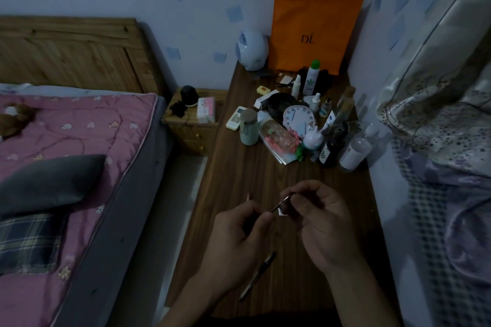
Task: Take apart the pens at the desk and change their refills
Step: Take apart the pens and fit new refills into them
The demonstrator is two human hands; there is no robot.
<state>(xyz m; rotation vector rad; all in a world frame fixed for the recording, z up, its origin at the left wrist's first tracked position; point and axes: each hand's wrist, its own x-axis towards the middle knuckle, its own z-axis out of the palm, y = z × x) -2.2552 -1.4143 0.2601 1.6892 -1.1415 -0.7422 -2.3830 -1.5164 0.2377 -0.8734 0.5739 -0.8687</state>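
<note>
Over the near half of the dark wooden desk [239,175], my two hands hold one thin pen part [281,203] between them. My left hand [239,241] pinches its lower end and my right hand [318,223] pinches its upper end with thumb and forefinger. It looks like a slim refill or barrel, but the dim light hides which. A second dark pen [258,275] lies flat on the desk below my hands, near the front left edge. A small reddish piece [249,195] rests on the desk just above my left hand. A tiny white scrap [281,213] shows under the held part.
The far half of the desk is crowded with bottles [310,78], a white clock [299,119], a cup [249,130] and an orange bag [313,32] against the wall. A bed with a pink quilt [66,141] runs along the left; patterned fabric [451,141] hangs at the right.
</note>
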